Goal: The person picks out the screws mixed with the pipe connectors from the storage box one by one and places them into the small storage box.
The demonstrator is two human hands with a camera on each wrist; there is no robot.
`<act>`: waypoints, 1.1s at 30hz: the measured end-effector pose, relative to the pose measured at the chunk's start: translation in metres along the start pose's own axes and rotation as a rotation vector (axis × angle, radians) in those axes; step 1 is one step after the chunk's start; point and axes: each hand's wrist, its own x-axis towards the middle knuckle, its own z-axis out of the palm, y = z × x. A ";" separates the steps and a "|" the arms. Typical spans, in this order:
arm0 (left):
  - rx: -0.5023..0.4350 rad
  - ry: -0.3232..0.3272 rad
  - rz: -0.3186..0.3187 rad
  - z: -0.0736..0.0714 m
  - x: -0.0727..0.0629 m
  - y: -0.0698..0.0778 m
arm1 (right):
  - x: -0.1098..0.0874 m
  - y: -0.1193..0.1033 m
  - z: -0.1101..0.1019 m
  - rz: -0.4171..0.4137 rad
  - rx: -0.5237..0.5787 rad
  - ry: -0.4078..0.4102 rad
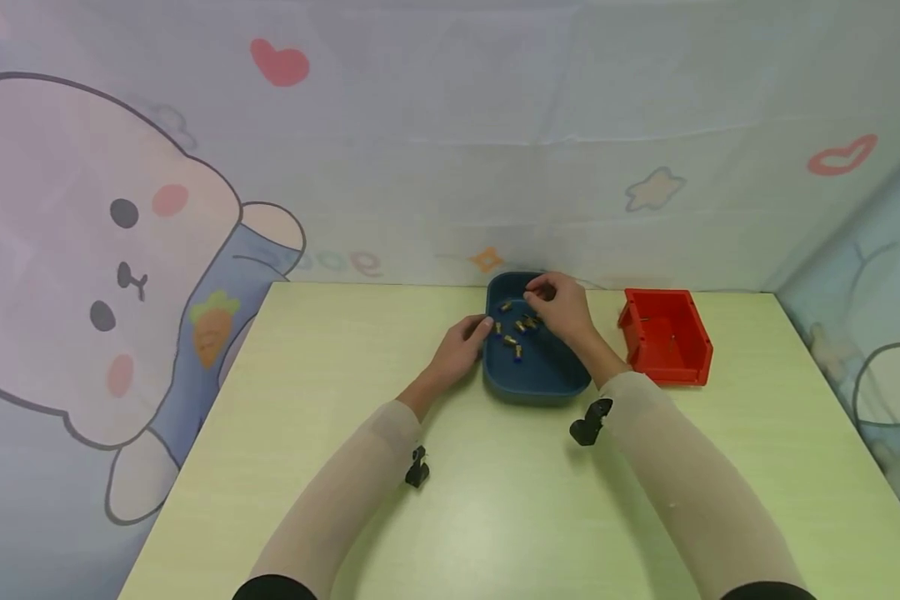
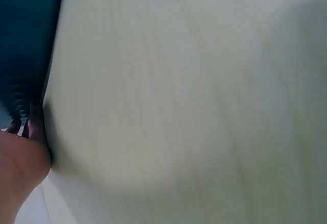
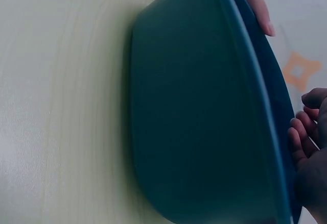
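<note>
A dark blue tray (image 1: pixel 543 379) stands on the table near the back wall, holding several small brass-coloured fittings (image 1: pixel 521 327) with blue ends. My left hand (image 1: pixel 459 346) grips the tray's left side, thumb over the rim and fingers along the outer wall. In the left wrist view those fingers (image 2: pixel 36 122) lie against the ribbed wall. Above the tray's right side is my right hand (image 1: pixel 562 308), thumb and index fingertips close together. In the right wrist view its curled fingers (image 3: pixel 301 132) are by the rim; I cannot tell whether a fitting is between the fingertips.
To the right of the tray stands a red open-front bin (image 1: pixel 663 371) with a few tiny pieces inside. Right behind the tray the table (image 1: pixel 345 358) meets a printed cloth backdrop (image 1: pixel 435 167). Small black devices (image 1: pixel 591 423) sit on both sleeves.
</note>
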 end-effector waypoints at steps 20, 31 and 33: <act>-0.006 -0.038 0.017 0.003 -0.006 0.005 | -0.005 0.011 0.008 0.025 -0.126 -0.026; -0.012 -0.038 0.020 0.002 -0.006 0.003 | -0.005 0.011 0.011 0.042 -0.212 -0.046; -0.019 -0.041 0.020 0.003 -0.007 0.003 | -0.006 0.011 0.011 0.051 -0.224 -0.051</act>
